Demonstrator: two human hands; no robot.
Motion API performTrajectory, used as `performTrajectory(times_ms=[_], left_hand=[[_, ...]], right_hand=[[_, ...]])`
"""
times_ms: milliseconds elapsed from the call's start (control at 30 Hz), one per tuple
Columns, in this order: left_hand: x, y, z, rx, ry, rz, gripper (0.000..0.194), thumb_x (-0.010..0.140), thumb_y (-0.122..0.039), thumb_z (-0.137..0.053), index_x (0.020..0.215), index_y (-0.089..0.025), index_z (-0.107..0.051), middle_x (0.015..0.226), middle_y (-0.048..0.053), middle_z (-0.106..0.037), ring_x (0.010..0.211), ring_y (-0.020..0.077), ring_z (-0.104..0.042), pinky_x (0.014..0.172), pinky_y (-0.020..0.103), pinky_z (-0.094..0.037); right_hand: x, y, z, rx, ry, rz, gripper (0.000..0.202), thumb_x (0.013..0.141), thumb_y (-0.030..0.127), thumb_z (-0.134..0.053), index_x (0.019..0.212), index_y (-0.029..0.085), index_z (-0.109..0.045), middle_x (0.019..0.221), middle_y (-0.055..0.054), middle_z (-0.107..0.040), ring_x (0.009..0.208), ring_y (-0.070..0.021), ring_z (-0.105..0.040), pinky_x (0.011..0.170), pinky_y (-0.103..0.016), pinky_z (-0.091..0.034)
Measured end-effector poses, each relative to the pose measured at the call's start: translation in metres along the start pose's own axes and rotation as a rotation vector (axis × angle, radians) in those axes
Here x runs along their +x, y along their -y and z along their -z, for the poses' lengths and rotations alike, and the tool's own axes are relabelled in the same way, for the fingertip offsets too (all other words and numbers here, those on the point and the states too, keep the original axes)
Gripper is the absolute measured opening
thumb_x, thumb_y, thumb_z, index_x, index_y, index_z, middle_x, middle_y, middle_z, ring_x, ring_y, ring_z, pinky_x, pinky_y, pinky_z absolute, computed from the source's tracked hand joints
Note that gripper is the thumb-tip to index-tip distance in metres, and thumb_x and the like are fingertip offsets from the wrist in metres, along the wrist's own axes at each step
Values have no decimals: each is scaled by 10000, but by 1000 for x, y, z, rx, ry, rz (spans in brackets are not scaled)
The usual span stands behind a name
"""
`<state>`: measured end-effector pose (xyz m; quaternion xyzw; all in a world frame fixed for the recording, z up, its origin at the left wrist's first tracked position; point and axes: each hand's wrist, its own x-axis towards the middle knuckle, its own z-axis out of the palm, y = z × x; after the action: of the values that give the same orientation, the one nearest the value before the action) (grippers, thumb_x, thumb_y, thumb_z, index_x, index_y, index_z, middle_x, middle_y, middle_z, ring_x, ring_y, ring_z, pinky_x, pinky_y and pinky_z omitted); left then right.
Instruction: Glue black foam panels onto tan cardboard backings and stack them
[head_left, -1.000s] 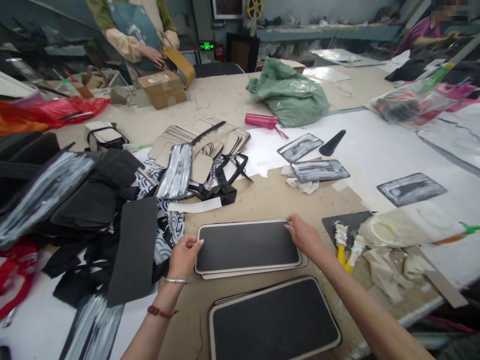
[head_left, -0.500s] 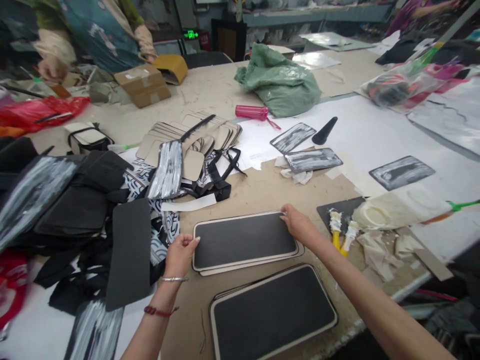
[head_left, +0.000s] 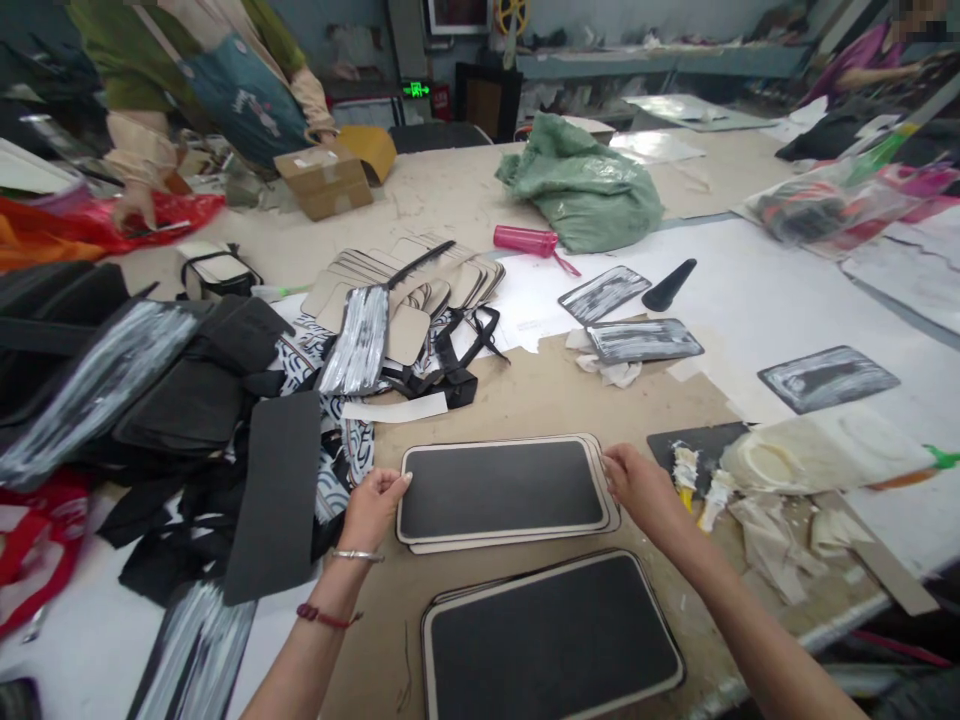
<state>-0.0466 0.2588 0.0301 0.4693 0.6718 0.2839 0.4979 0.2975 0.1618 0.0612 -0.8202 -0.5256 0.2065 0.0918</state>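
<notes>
A black rectangular panel with a beige border lies on top of a small stack of similar pieces. My left hand pinches its left edge between thumb and fingers. At the stack's right edge, my right hand has its fingers pressed together; whether they grip the panel or only touch the edge is hard to tell. Nearer to me lies a second stack, topped by another beige-edged black panel. A plain dark panel rests left of my left hand.
Black fabric pieces heap up at the left. White-smeared panels lie beyond the stacks. Brushes and a whitish container are right of my right hand. A green bag sits farther back. Another person stands across the table.
The view has shifted, so the scene sits lower and farther right. My right hand has moved from the panel's upper right corner down along the stack's right edge. My left hand stays at the left edge.
</notes>
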Motion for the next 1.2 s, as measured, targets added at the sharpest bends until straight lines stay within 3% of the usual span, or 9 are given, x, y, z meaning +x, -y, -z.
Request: performTrajectory(times_ms=[167, 333, 500, 633, 867, 1200], left_hand=[[-7, 5, 0, -133, 122, 51, 404, 468, -498, -699, 619, -161, -534, 520, -19, -566, 512, 135, -500, 491, 240, -366], [-5, 13, -3, -115, 78, 7, 349, 453, -456, -665, 540, -173, -480, 472, -38, -513, 476, 106, -437, 505, 238, -336], [-5, 13, -2, -111, 71, -2, 342, 456, -454, -652, 522, -180, -459, 451, -52, -469, 467, 100, -407, 498, 234, -310], [-9, 12, 2, -91, 104, -10, 364, 480, -471, -667, 530, -178, -456, 460, -60, -454, 480, 102, -412, 498, 226, -306], [-5, 17, 2, -120, 165, 46, 444, 444, -540, -704, 556, -169, -487, 495, -34, -530, 510, 129, -476, 519, 245, -377], [-5, 15, 2, -85, 152, 48, 421, 460, -526, -691, 555, -173, -482, 493, -38, -512, 506, 123, -457, 508, 239, -362]], right_hand=[[-15, -5, -9, -3, 43, 13, 253, 805, 366, -346, 814, 195, -533, 735, -97, -649, 730, -254, -612, 637, -320, -400], [-6, -15, -17, 61, 59, -37, 375, 714, 513, -369, 790, 199, -559, 717, -109, -662, 738, -292, -617, 662, -370, -426], [2, -23, -16, 369, 204, -170, 402, 657, 589, -436, 704, 211, -564, 573, -66, -621, 547, -243, -592, 512, -344, -449], [-5, -11, -8, 602, 277, -215, 386, 633, 590, -498, 615, 205, -527, 512, -17, -546, 485, -177, -537, 461, -285, -434], [-4, -4, -14, 341, 110, -46, 440, 659, 613, -435, 474, 226, -336, 441, 43, -345, 455, -115, -364, 442, -248, -268], [0, -10, -20, 270, 123, 25, 381, 683, 561, -372, 492, 235, -317, 470, 29, -375, 494, -146, -388, 503, -284, -276]])
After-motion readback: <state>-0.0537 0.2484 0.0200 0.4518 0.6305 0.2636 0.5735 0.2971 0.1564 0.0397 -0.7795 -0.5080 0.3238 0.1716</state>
